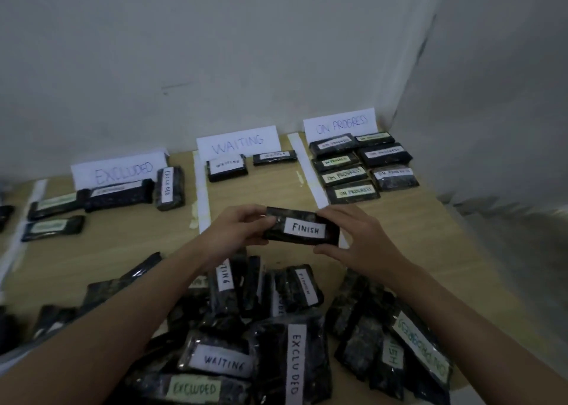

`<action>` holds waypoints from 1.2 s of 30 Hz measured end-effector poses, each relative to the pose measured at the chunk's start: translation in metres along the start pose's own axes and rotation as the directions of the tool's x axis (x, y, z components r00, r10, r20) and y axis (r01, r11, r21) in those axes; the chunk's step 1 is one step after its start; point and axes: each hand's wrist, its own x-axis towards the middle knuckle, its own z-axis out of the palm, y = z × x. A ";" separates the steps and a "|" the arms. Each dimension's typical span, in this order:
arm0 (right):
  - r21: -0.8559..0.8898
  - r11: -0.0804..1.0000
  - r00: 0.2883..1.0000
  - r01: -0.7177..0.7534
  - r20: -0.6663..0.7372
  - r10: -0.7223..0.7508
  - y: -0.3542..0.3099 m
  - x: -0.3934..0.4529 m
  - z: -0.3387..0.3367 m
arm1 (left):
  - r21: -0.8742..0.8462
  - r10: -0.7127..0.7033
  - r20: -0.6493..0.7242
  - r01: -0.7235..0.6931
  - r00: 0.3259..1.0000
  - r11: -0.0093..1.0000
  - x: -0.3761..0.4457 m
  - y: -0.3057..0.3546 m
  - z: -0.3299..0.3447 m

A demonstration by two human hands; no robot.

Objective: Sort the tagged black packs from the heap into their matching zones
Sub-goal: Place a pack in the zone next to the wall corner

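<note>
- The heap of black plastic-wrapped rectangular packs [261, 337] lies nearest the camera on the tan wooden table [415, 235]; their white and green paper tags face mostly upward, so they are readable before picking.
- The black wrapped pack tagged FINISH [302, 229] is held above the heap, tag up, probably for reading.
- The left hand [236, 232] pinches its left end, fingers curled round it.
- The right hand [353, 238] grips its right end, thumb below, fingers above.
- The white paper signs EXCLUDED [123, 168], WAITING [238, 141] and ON PROGRESS [341, 125] stand against the wall, each heading a tape-divided zone with matching packs.
- No FINISH sign is in view; its zone probably lies out of frame.
</note>
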 end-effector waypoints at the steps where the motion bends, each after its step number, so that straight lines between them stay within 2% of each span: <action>1: -0.012 1.000 0.999 0.029 0.020 -0.029 -0.004 0.005 0.005 | 0.003 -0.003 -0.010 0.003 1.000 1.000 -0.005 -0.002 -0.009; 5: -0.143 0.981 0.991 0.128 0.058 -0.121 -0.021 0.024 0.029 | -0.038 -0.003 -0.075 0.000 0.997 0.999 -0.021 -0.012 -0.031; 10: -0.247 0.956 0.987 0.158 0.043 -0.152 -0.041 0.043 0.059 | -0.089 -0.019 -0.196 0.002 0.980 0.996 -0.034 -0.020 -0.046; 15: -0.241 0.954 0.984 0.178 0.032 -0.175 -0.060 0.063 0.080 | -0.081 -0.020 -0.286 -0.004 0.958 0.997 -0.051 -0.021 -0.063; 22: -0.163 0.939 0.949 0.304 0.143 -0.282 -0.101 0.091 0.118 | -0.094 -0.047 -0.386 0.011 0.921 0.996 -0.086 -0.027 -0.102; 26: -0.110 0.915 0.905 0.389 0.228 -0.358 -0.140 0.112 0.147 | -0.082 -0.061 -0.484 0.025 0.873 0.996 -0.119 -0.039 -0.138; 32: -0.061 0.845 0.805 0.531 0.349 -0.480 -0.208 0.151 0.200 | 0.095 -0.075 -0.655 0.180 0.751 0.979 -0.185 -0.056 -0.214; 36: -0.045 0.824 0.755 0.565 0.430 -0.494 -0.263 0.185 0.246 | 0.220 -0.016 -0.734 0.260 0.679 0.940 -0.231 -0.071 -0.277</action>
